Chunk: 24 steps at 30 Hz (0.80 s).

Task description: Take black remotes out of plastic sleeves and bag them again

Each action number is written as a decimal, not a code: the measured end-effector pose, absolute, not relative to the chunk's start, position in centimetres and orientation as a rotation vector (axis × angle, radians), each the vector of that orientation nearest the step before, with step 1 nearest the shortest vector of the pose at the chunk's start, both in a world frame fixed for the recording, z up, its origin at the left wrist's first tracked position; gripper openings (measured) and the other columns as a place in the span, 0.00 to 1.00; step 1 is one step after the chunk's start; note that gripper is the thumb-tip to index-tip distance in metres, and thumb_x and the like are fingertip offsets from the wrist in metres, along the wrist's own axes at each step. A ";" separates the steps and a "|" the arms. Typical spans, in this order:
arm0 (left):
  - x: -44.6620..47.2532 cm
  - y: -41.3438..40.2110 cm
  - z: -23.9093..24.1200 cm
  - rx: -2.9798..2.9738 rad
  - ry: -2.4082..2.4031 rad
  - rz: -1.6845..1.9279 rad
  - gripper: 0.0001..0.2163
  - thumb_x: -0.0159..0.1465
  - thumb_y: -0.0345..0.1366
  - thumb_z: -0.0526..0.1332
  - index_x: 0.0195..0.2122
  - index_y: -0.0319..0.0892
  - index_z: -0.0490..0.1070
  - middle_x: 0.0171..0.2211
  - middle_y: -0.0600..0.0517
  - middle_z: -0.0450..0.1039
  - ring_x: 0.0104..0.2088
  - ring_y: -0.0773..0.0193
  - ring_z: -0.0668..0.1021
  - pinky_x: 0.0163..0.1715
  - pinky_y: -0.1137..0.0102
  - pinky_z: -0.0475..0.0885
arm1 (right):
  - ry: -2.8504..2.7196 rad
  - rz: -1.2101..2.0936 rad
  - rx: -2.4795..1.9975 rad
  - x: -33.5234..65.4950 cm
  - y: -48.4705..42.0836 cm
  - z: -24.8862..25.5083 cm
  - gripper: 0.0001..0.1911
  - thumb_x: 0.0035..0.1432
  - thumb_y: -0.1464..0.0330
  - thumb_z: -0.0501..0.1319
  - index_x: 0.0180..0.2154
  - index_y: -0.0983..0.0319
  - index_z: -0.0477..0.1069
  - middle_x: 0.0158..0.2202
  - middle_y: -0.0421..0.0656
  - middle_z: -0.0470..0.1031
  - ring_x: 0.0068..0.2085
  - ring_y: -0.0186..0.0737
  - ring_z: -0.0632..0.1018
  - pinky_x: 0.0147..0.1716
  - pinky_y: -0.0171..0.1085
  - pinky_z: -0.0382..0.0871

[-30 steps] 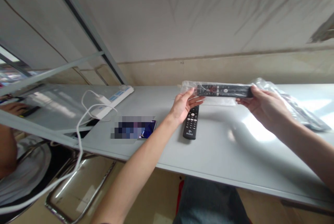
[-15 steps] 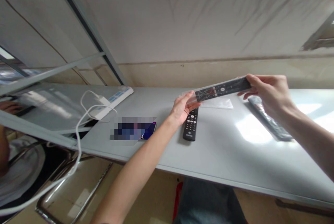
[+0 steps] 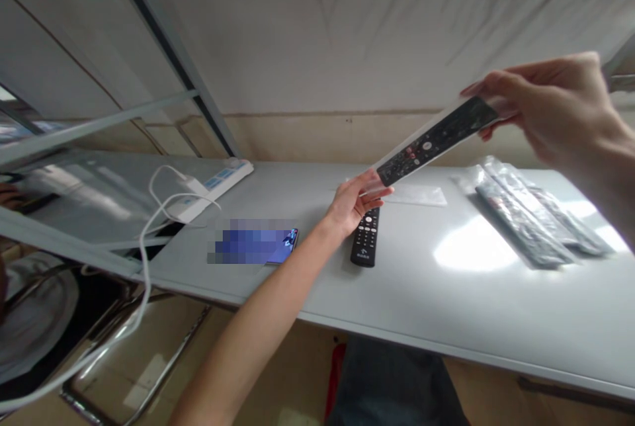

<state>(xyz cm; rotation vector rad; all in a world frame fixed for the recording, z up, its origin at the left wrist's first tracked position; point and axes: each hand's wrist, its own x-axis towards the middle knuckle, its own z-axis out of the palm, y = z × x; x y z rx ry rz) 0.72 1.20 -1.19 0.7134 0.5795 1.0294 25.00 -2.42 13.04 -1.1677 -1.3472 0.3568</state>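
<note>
Presently, left hand (image 3: 350,204) is pinching the bagged remote (image 3: 436,140) at its left end; right hand (image 3: 550,105) is narrowly gripping its higher right end.

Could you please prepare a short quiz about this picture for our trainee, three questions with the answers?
1. Which hand holds the end of the bagged remote that is higher in the picture: left hand or right hand?
2. True or false: the bare remote lies to the right of the phone.
3. Where is the power strip? A) on the chair B) on the table C) in the left hand

Key: 1. right hand; 2. true; 3. B
</note>
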 end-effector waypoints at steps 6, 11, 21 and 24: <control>0.8 1.2 -1.0 0.722 0.573 1.017 0.13 0.61 0.40 0.77 0.41 0.37 0.80 0.40 0.42 0.85 0.34 0.57 0.87 0.27 0.71 0.79 | -1.362 0.324 -1.185 25.0 -2.8 13.5 0.10 0.66 0.69 0.70 0.42 0.73 0.85 0.34 0.51 0.86 0.26 0.26 0.78 0.27 0.35 0.71; 0.8 1.2 -1.1 0.768 0.558 0.989 0.15 0.62 0.41 0.76 0.43 0.36 0.81 0.41 0.43 0.85 0.33 0.59 0.87 0.26 0.73 0.79 | -1.376 0.309 -1.184 25.7 -3.3 13.7 0.09 0.67 0.70 0.70 0.40 0.72 0.85 0.33 0.50 0.85 0.26 0.27 0.79 0.29 0.37 0.74; 0.8 1.0 -1.1 0.791 0.585 1.001 0.15 0.63 0.44 0.76 0.40 0.37 0.78 0.34 0.46 0.84 0.31 0.63 0.86 0.22 0.76 0.74 | -1.377 0.243 -1.127 27.9 -3.1 14.0 0.08 0.65 0.69 0.72 0.39 0.69 0.86 0.38 0.56 0.86 0.25 0.32 0.79 0.25 0.41 0.73; 0.8 1.0 -1.1 0.791 0.620 1.010 0.15 0.63 0.43 0.76 0.40 0.36 0.78 0.33 0.46 0.83 0.30 0.63 0.85 0.21 0.77 0.72 | -1.375 0.242 -1.060 28.2 -3.0 14.2 0.07 0.64 0.69 0.73 0.37 0.68 0.85 0.35 0.55 0.85 0.26 0.36 0.80 0.24 0.41 0.74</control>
